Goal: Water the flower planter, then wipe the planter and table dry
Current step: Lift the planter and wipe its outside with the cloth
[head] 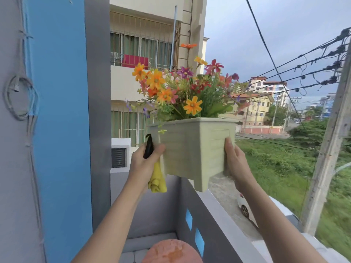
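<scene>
Two hands hold a pale green rectangular planter [191, 149] up in the air, clear of any surface, above the grey balcony wall [214, 221] and its flat top ledge. The left hand [146, 164] presses against the planter's left end with the thumb across its front corner; the same hand also pinches a yellow cloth [157, 179], which hangs down crumpled below the palm, and a dark, curved object [148, 147] that sticks up between thumb and fingers, too partial to identify. The right hand [234, 162] clasps the planter's right end, thumb lying flat on the front face and fingers wrapped out of sight behind. The planter tilts slightly, its nearest foot dipping toward the ledge without touching it.

A dense bunch of flowers [182, 92] fills the planter: orange, yellow, red, pink and purple blooms on green stems, with one orange bloom standing tall above the rest.

Low in the view, near the bottom edge, a round reddish table top [171, 251] sits in the balcony's corner, well below the planter; its surface looks blotchy. To the left rises a blue and grey wall [60, 130] with looped cable fixed to it. Beyond the ledge are a cream apartment block [144, 44], overhead wires, a concrete pole [328, 145], grass and a white car [247, 207] parked below
</scene>
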